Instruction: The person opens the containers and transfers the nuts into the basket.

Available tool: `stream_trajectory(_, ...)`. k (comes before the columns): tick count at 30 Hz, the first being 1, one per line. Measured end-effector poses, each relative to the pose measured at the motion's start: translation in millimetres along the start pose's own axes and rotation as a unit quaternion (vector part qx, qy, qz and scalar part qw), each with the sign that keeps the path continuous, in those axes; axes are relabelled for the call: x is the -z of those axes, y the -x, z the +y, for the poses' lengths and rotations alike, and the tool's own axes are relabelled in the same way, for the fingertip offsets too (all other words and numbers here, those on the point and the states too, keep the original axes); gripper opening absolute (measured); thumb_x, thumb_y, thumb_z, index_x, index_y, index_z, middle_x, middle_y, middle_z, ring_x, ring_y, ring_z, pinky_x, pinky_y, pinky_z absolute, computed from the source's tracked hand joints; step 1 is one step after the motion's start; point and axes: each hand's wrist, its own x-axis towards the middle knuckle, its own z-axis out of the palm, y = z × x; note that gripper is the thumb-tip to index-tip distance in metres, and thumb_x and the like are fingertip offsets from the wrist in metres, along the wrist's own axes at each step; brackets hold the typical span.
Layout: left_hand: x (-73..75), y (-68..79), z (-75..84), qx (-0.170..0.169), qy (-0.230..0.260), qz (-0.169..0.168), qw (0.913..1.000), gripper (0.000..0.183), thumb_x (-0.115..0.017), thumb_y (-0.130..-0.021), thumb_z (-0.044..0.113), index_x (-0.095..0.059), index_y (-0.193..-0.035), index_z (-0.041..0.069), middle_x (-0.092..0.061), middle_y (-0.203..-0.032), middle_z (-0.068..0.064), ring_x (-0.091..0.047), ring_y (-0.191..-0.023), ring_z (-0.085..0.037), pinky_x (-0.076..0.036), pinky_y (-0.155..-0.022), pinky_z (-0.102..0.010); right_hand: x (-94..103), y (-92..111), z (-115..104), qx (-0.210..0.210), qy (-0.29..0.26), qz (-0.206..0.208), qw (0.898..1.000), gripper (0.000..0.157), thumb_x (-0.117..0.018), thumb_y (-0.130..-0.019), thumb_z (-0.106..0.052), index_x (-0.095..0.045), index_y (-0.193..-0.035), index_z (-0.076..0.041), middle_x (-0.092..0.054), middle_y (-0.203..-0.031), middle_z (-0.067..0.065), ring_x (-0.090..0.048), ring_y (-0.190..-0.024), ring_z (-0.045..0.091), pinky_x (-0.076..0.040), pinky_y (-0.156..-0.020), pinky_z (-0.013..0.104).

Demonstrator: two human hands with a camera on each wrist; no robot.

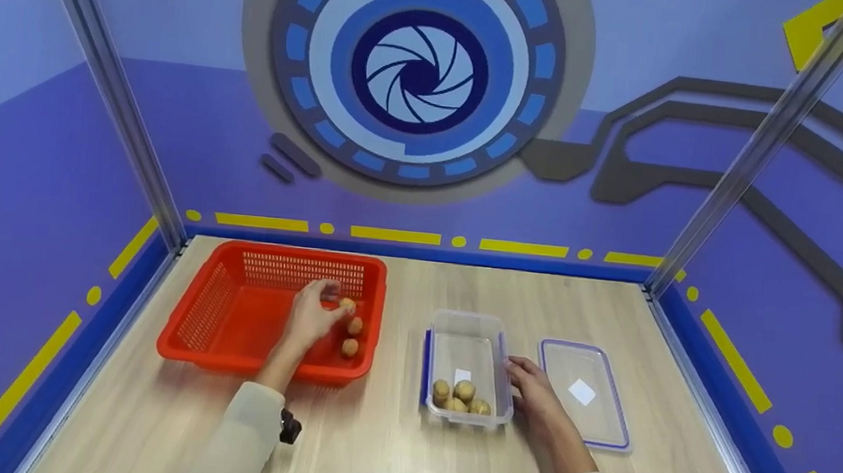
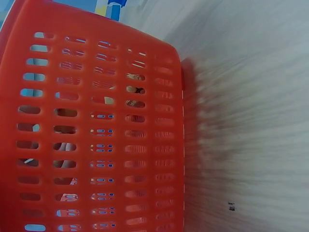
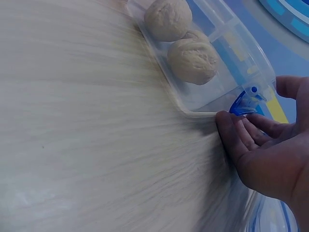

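My left hand [image 1: 314, 314] reaches into the red plastic basket [image 1: 170, 350] and pinches a walnut [image 1: 347, 304] between thumb and fingers, near the right wall. Two more walnuts, one [image 1: 355, 326] above the other [image 1: 349, 348], lie on the basket floor beside it. Several walnuts [image 1: 464, 390] sit at the near end of the clear lidless box [image 1: 476, 322]. My right hand [image 1: 540, 400] touches the box's right side, fingers near a blue clip [image 3: 244, 102] in the right wrist view. The basket's slotted wall [image 2: 116, 125] hides most of my left hand in the left wrist view.
A clear lid [image 1: 597, 393] with a blue seal lies flat to the right of the box, partly behind my right hand. Walls with metal corner posts [image 1: 734, 178] enclose the wooden table [image 1: 367, 450] at the back and sides.
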Motion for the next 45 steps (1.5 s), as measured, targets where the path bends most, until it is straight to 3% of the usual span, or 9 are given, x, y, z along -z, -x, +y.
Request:
stream_trajectory(4, 1.2, -1.3, 4.0, -0.009, 0.007, 0.010, 0.9999, 0.055, -0.083, -0.094, 0.018, -0.061, -0.142, 0.003, -0.064, -0.136, -0.017, -0.061, -0.126, -0.036, -0.053, -0.107, -0.049, -0.1, -2, -4, 0.008, -0.003, 0.000, 1.000, 0.045, -0.060, -0.108, -0.025, -0.053, -0.142, 0.004, -0.058, -0.141, 0.022, -0.054, -0.133, 0.035, -0.049, -0.106, 0.050)
stream_trajectory(11, -2.6, 3.2, 21.9, -0.085, -0.004, 0.030, 0.9959, 0.048, -0.086, -0.091, 0.016, -0.068, -0.132, 0.000, -0.068, -0.127, -0.016, -0.064, -0.119, -0.033, -0.052, -0.106, -0.051, 0.3, -3, -6, 0.010, 0.002, -0.002, 1.000, 0.046, -0.060, -0.107, -0.025, -0.053, -0.142, 0.005, -0.059, -0.142, 0.022, -0.054, -0.135, 0.037, -0.047, -0.109, 0.054)
stream_trajectory(18, -19.6, 17.9, 56.0, -0.142, -0.010, -0.006, 0.9898, 0.049, -0.087, -0.091, 0.018, -0.067, -0.134, 0.003, -0.067, -0.127, -0.011, -0.063, -0.118, -0.031, -0.053, -0.107, -0.050, 0.4, -3, -7, 0.006, 0.007, 0.000, 1.000, 0.044, -0.059, -0.107, -0.025, -0.054, -0.140, 0.004, -0.059, -0.142, 0.021, -0.054, -0.135, 0.036, -0.047, -0.109, 0.055)
stream_trajectory(25, -47.8, 36.9, 83.1, -0.223, -0.026, -0.044, 0.9734, 0.046, -0.086, -0.091, 0.020, -0.069, -0.129, 0.002, -0.069, -0.124, -0.014, -0.066, -0.115, -0.030, -0.057, -0.099, -0.048, 0.8, -2, -7, 0.007, 0.008, -0.003, 1.000, 0.049, -0.060, -0.107, -0.028, -0.052, -0.143, 0.005, -0.056, -0.145, 0.023, -0.050, -0.140, 0.039, -0.041, -0.115, 0.060)
stream_trajectory(31, -74.5, 51.7, 92.7, -0.222, -0.035, -0.102, 0.9690, 0.047, -0.083, -0.094, 0.024, -0.067, -0.134, 0.004, -0.068, -0.130, -0.009, -0.065, -0.119, -0.026, -0.055, -0.104, -0.040, 2.0, -1, -5, 0.010, 0.016, -0.007, 1.000, 0.050, -0.060, -0.108, -0.030, -0.052, -0.144, 0.004, -0.054, -0.148, 0.023, -0.048, -0.142, 0.040, -0.038, -0.117, 0.062)
stream_trajectory(35, -93.2, 60.0, 91.8, -0.226, -0.037, -0.132, 0.9644, 0.048, -0.084, -0.094, 0.025, -0.067, -0.133, 0.003, -0.068, -0.128, -0.009, -0.066, -0.117, -0.026, -0.056, -0.103, -0.038, 1.0, 1, -2, 0.015, 0.012, -0.003, 1.000, 0.049, -0.059, -0.108, -0.028, -0.051, -0.143, 0.005, -0.057, -0.144, 0.025, -0.053, -0.136, 0.039, -0.045, -0.111, 0.058)
stream_trajectory(40, -114.8, 67.9, 87.4, -0.248, -0.036, -0.150, 0.9563, 0.041, -0.086, -0.091, 0.021, -0.071, -0.125, 0.003, -0.071, -0.120, -0.012, -0.068, -0.111, -0.028, -0.057, -0.099, -0.037, -1.6, 2, 0, 0.021, -0.007, 0.001, 1.000, 0.046, -0.059, -0.108, -0.023, -0.050, -0.140, 0.008, -0.062, -0.132, 0.024, -0.060, -0.123, 0.035, -0.054, -0.097, 0.047)
stream_trajectory(45, -131.7, 73.7, 85.8, -0.253, -0.035, -0.165, 0.9525, 0.038, -0.086, -0.091, 0.020, -0.071, -0.123, 0.006, -0.071, -0.118, -0.010, -0.067, -0.110, -0.023, -0.057, -0.098, -0.035, -2.3, 3, 0, 0.017, -0.005, 0.004, 1.000, 0.046, -0.060, -0.107, -0.025, -0.052, -0.141, 0.006, -0.062, -0.135, 0.023, -0.059, -0.126, 0.035, -0.052, -0.100, 0.049)
